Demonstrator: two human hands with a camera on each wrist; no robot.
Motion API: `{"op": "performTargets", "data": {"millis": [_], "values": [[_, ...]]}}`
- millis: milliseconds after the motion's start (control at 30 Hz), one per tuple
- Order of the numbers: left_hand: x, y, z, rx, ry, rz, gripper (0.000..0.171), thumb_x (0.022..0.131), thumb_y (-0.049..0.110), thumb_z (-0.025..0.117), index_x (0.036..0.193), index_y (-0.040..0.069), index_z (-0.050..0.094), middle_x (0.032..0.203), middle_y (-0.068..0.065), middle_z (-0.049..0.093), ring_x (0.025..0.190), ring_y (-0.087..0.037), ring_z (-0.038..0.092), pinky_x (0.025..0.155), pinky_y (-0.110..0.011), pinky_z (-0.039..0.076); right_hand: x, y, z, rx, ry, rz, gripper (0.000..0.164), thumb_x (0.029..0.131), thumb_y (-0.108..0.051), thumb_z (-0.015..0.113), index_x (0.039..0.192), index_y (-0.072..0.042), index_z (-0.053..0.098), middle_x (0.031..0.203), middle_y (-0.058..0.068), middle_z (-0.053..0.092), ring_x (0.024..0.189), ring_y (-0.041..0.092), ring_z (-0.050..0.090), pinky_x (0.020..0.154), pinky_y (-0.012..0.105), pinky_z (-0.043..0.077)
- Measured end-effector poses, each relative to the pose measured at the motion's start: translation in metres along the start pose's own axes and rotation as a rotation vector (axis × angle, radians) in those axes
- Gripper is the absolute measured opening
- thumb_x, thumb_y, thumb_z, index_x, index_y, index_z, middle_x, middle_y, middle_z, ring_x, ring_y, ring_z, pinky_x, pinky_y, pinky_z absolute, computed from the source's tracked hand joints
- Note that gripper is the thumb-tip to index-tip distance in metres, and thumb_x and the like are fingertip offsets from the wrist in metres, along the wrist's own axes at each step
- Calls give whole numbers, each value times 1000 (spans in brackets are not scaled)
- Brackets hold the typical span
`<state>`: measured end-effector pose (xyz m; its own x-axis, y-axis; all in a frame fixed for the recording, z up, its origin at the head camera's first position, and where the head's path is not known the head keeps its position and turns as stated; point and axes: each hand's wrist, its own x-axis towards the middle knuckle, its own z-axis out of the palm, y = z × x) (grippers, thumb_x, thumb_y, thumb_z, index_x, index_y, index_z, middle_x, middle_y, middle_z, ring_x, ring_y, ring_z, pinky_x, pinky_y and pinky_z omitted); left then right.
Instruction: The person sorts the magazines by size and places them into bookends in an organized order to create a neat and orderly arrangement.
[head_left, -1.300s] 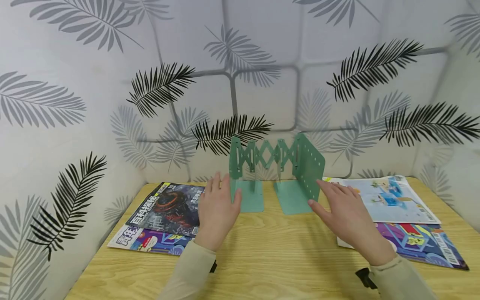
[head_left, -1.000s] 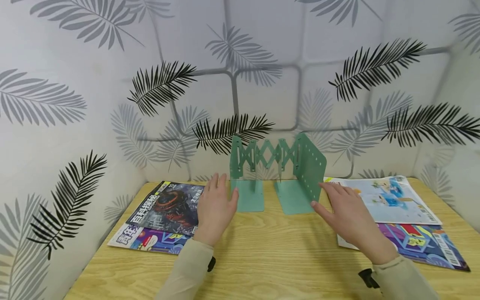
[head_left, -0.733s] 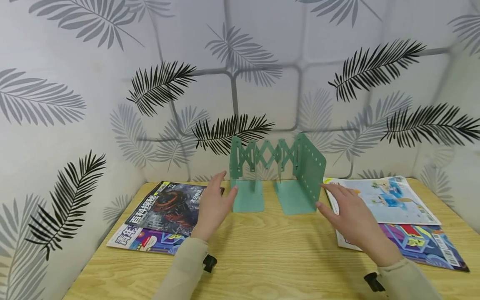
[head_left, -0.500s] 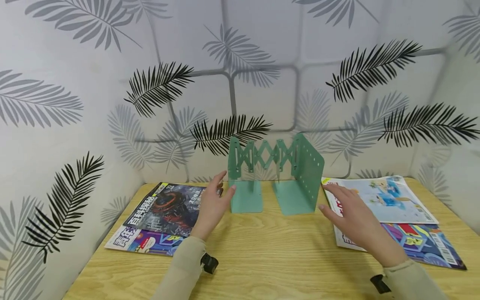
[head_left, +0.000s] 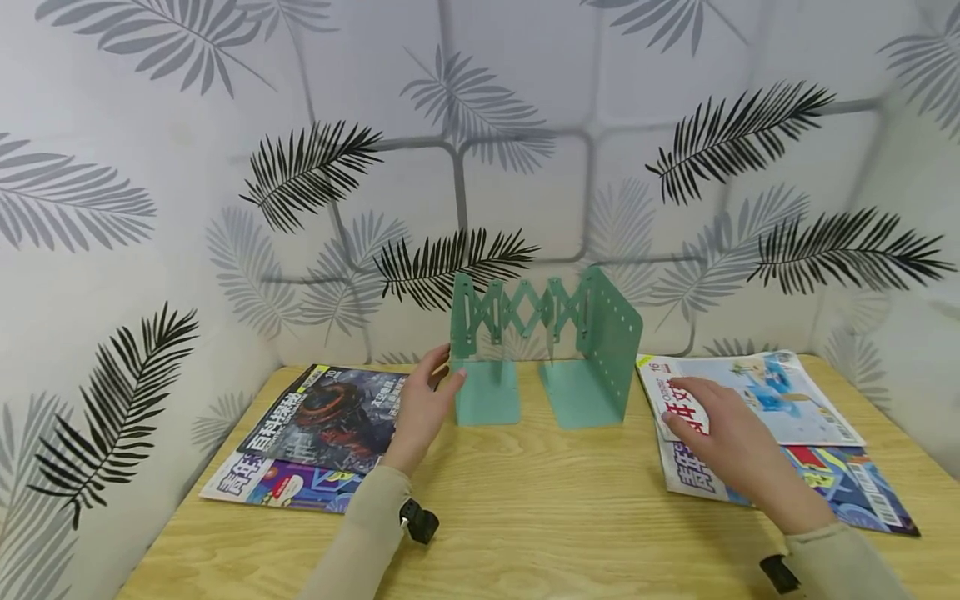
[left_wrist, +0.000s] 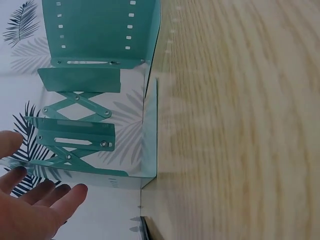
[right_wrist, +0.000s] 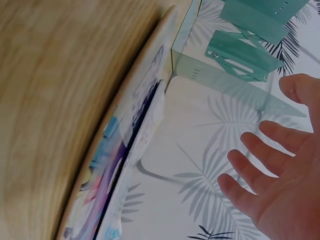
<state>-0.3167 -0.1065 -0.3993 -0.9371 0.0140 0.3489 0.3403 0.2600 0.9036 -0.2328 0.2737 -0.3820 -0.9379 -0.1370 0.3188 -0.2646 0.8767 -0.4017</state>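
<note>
A green metal expandable bookend (head_left: 592, 392) stands upright near the wall, its accordion lattice stretched between two end panels. My left hand (head_left: 423, 408) is at its left panel, thumb on the near side and fingers on the outer side. In the left wrist view the fingers (left_wrist: 70, 202) are loosely bent around the panel's edge without gripping it; whether they touch it I cannot tell. My right hand (head_left: 738, 442) hovers over the right pile, with spread, relaxed fingers (right_wrist: 272, 155) and nothing held. Beneath it are a light-blue magazine (head_left: 780, 396) and a purple magazine (head_left: 870, 492).
On the left, a dark magazine (head_left: 337, 417) overlaps another purple magazine (head_left: 300, 487). The wooden table (head_left: 525, 517) meets a wall (head_left: 525, 192) with a leaf pattern directly behind the bookend.
My right hand has moved right, from beside the bookend's right panel to over the magazines. My left hand has turned, its fingers shifting to the left panel's outer side. The bookend keeps its place.
</note>
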Motion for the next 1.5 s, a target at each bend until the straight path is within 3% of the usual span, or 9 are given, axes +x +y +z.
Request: {"op": "performTargets", "data": {"millis": [200, 700, 900, 1200, 1500], "values": [[1, -4, 5, -66, 27, -43, 45, 101, 23, 60, 144, 17, 51, 141, -9, 52, 127, -29, 52, 100, -43, 47, -4, 7, 4, -6, -18, 32, 56, 99, -35, 60, 142, -2, 48, 143, 29, 42, 130, 51, 36, 102, 67, 29], [9, 1, 9, -19, 108, -25, 39, 101, 18, 58, 139, 13, 57, 136, -9, 57, 120, -28, 58, 96, -42, 50, 1, 17, 4, -12, -33, 77, 55, 99, -30, 60, 142, 1, 46, 144, 29, 41, 132, 52, 33, 103, 67, 28], [13, -5, 8, -9, 97, -24, 41, 100, 22, 60, 140, 16, 57, 136, -4, 58, 118, -24, 60, 94, -42, 51, 0, 24, 1, -10, -21, 88, 61, 99, -35, 60, 144, 2, 44, 143, 29, 42, 131, 52, 34, 102, 68, 29], [18, -9, 2, -62, 29, -75, 44, 97, 20, 65, 140, 17, 57, 136, -3, 58, 119, -23, 59, 89, -40, 54, -2, 43, -7, -15, -28, 71, 62, 98, -37, 60, 144, 2, 45, 141, 30, 44, 128, 52, 38, 100, 67, 32], [18, -7, 0, -77, 12, -85, 48, 96, 20, 66, 143, 15, 55, 134, -6, 59, 117, -25, 59, 89, -41, 54, -2, 55, -10, -91, -46, 20, 60, 95, -29, 67, 140, 4, 48, 137, 31, 48, 124, 53, 41, 99, 67, 32]]}}
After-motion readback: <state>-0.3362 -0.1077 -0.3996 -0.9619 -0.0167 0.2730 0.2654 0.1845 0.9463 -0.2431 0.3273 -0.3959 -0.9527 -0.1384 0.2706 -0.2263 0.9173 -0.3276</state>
